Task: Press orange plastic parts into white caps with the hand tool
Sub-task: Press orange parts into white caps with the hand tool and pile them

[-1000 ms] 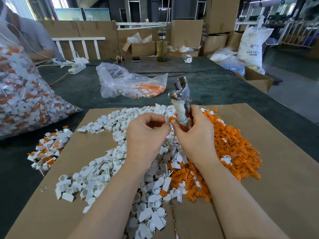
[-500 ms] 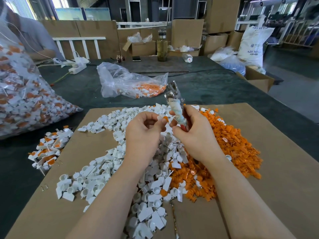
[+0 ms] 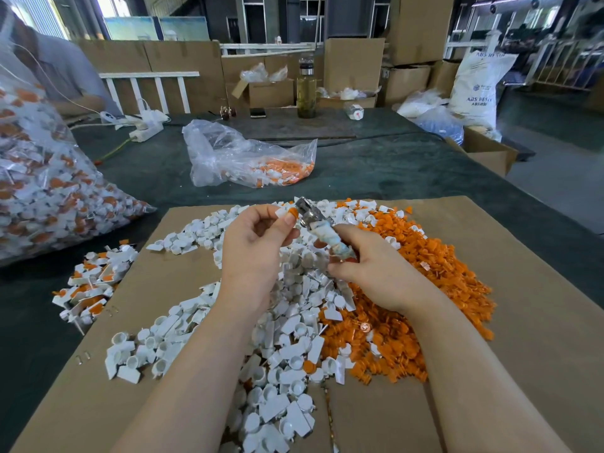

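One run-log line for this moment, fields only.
left hand: pinches cap with orange part | right hand: grips hand tool | stage: at tool head

A dark green table (image 3: 376, 165) stretches back to stacked cardboard boxes (image 3: 354, 65) and a white railing (image 3: 148, 85), with a grey concrete floor (image 3: 555, 178) on the right, a white sack (image 3: 475, 89) beside an open box, and daylight from windows (image 3: 108, 4) behind.

The hand tool (image 3: 309, 213) had a shiny metal head and a tape-wrapped handle; the plastic caps (image 3: 287, 364) lay on matt brown cardboard (image 3: 539, 338).
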`<state>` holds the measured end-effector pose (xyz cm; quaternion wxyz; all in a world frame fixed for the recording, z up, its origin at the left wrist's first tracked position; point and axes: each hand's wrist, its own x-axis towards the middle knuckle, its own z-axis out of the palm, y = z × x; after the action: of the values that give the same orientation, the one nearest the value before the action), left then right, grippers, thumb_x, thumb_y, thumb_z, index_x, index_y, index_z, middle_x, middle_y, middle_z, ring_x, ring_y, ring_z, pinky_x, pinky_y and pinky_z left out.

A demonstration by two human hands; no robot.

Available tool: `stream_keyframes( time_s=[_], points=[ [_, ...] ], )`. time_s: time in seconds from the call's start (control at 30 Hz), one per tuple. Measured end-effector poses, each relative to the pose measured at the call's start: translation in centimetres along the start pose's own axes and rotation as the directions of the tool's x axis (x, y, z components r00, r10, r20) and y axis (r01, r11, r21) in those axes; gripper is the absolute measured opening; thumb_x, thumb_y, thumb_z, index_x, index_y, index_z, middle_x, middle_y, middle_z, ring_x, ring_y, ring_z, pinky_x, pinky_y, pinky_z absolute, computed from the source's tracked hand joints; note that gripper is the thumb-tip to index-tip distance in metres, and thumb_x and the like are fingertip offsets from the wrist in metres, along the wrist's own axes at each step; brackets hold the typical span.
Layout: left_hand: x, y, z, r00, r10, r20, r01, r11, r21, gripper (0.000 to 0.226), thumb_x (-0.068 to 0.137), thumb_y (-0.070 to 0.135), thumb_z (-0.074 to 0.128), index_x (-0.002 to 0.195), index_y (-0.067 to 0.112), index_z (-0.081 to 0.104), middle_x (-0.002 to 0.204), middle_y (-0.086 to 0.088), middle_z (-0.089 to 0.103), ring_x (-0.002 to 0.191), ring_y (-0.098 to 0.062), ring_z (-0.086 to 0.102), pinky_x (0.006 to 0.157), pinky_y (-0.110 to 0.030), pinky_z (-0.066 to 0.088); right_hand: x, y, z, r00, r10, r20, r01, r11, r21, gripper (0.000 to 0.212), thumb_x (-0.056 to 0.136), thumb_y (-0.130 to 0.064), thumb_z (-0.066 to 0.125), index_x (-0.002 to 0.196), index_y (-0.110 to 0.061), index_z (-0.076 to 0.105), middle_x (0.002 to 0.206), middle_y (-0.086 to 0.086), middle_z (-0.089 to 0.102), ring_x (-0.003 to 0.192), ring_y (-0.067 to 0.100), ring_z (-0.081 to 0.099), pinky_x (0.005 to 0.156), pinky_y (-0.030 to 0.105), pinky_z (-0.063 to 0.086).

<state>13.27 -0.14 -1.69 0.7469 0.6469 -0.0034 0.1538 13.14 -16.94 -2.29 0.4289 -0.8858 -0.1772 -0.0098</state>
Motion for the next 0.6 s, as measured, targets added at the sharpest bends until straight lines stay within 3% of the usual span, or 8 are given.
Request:
stream_keyframes(
  time_s=[0.23, 0.33, 0.6],
  points=[
    [0.26, -0.12, -0.26, 0.999, 0.013, 0.03, -0.013, 1.0, 0.016, 0.014, 0.092, 0.001, 0.063, 0.085, 0.013, 0.064, 0.076, 0.001, 0.066, 0.065, -0.004, 0.065, 0.07, -0.016, 0.053, -0.1, -0.3, 0.22, 1.0, -0.028, -0.014, 0.026, 0.989, -0.142, 0.012, 0.092, -0.022, 0.06, 0.102, -0.017, 0.063, 0.092, -0.001, 0.067, 0.084, 0.017, 0.062, 0.077, 0.045, 0.053],
    [0.3, -0.07, -0.37, 0.999, 0.01, 0.042, -0.011, 1.0, 0.004, 0.013, 0.092, 0.001, 0.063, 0.085, 0.012, 0.064, 0.076, 0.0, 0.065, 0.065, -0.003, 0.064, 0.069, -0.017, 0.053, -0.14, -0.49, 0.36, 0.999, -0.04, -0.027, 0.035, 0.983, -0.178, 0.006, 0.091, -0.017, 0.056, 0.091, -0.016, 0.062, 0.081, 0.0, 0.065, 0.075, 0.017, 0.06, 0.071, 0.044, 0.052],
    [0.35, -0.2, -0.48, 0.998, 0.0, 0.062, 0.002, 1.0, -0.029, 0.016, 0.092, 0.0, 0.061, 0.082, 0.013, 0.063, 0.076, 0.0, 0.064, 0.064, -0.004, 0.062, 0.067, -0.017, 0.052, -0.23, -0.63, 0.51, 1.0, -0.013, -0.012, 0.011, 0.99, -0.14, 0.01, 0.089, -0.011, 0.056, 0.083, -0.018, 0.059, 0.079, -0.001, 0.062, 0.074, 0.02, 0.059, 0.067, 0.044, 0.051]
  ],
)
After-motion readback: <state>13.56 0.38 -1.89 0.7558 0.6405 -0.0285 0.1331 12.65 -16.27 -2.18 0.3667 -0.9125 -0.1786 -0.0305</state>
